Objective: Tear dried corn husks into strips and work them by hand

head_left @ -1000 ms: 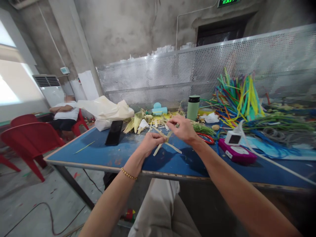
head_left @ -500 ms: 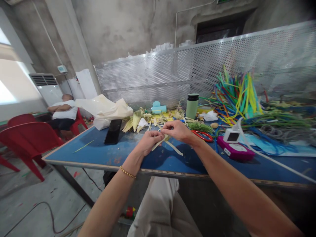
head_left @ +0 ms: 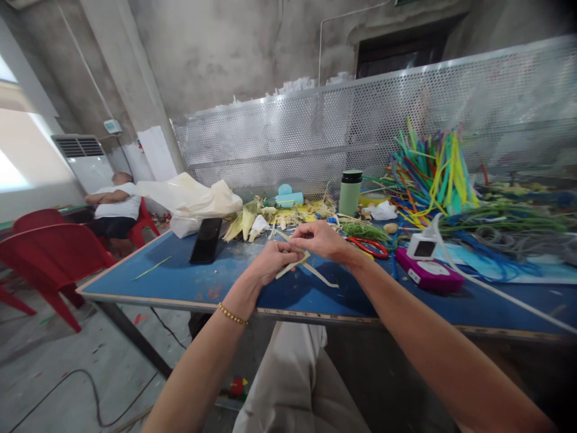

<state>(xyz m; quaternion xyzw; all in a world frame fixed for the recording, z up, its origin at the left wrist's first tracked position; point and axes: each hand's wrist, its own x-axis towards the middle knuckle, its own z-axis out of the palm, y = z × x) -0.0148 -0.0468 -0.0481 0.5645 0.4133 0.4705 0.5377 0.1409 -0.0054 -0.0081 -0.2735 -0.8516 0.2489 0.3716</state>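
Note:
Pale, flat plant strips (head_left: 321,276), likely husk, cross each other between my two hands above the blue table (head_left: 148,282). My left hand (head_left: 274,260) is closed on them, thumb pressed against the fingers. From the upper right, my right hand (head_left: 318,239) pinches the strips close to the left fingertips. One strip end sticks out toward the lower right, and a shorter end shows under the left fingers. My fingers hide where the strips cross. Just beyond my hands lie dried corn husks (head_left: 247,222) and loose pale scraps.
A black phone (head_left: 206,240) lies left, near a crumpled white bag (head_left: 193,201). To the right are a green bottle (head_left: 350,193), red-handled scissors (head_left: 369,247), a magenta box (head_left: 428,272) and a colourful strip bundle (head_left: 444,171). A person (head_left: 118,201) sits at far left.
The strips have turned slightly between my fingers, and the lower-right end reaches a little farther out. My right hand has shifted slightly left, with both hands still gripping.

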